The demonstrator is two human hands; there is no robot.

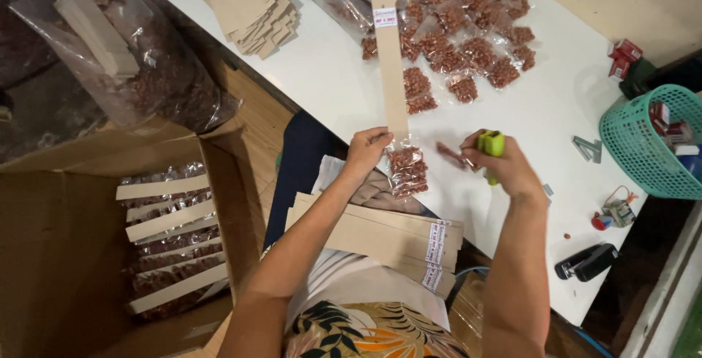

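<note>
Small clear packet of reddish nuts (408, 170) at table edge, pinched by left hand (365, 149) against long tan card strip (390, 65); white label with red print (385, 17) near strip's far end. Heap of like packets (468, 36) beyond. Large clear bag of nuts (146, 73) far left. Cardboard box (66, 255) lower left, packets stapled to strips inside. Lap strips carry white labels (436, 241).

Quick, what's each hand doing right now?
Left hand: closed, pinching the long cardboard strip and clear nut packet.
Right hand: closed, gripping a green stapler.
</note>
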